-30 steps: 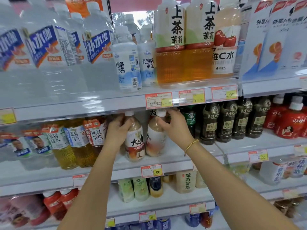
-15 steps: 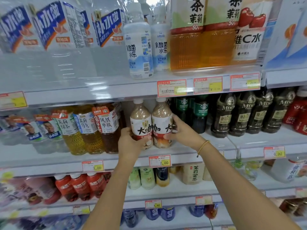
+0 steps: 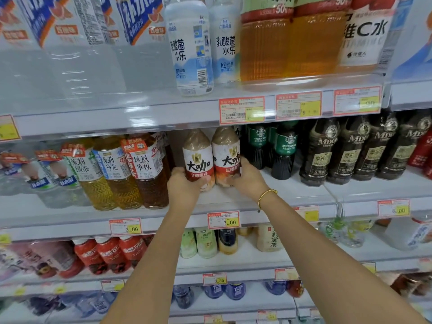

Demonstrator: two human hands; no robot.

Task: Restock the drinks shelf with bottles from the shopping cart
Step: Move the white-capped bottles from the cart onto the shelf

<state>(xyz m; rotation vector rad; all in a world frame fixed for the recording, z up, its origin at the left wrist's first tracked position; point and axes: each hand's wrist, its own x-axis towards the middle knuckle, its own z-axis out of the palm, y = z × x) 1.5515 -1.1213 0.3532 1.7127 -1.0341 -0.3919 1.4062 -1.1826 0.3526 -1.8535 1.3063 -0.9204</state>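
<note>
I have one beige plastic milk-coffee bottle with a white-and-red label (image 3: 198,160) in my left hand (image 3: 184,185), fingers curled round its lower body and the thumb lying across the front. Its twin bottle (image 3: 226,155) stands touching it at 3 o'clock, wrapped low down by my right hand (image 3: 247,181), the one wearing the gold bead bracelet (image 3: 266,195).

I judge the low grip from both sides is meant to keep the pair upright and labels forward in their slot on the grey metal middle shelf (image 3: 292,190). Clear amber tea bottles (image 3: 145,171) crowd in at 9 o'clock and dark green coffee bottles (image 3: 284,148) at 3 o'clock. The red-bordered 7.00 price tag (image 3: 224,220) sits at 6 o'clock. My hands hide most of the bases, so I cannot tell whether both are fully set down. The shopping cart is out of view.
</note>
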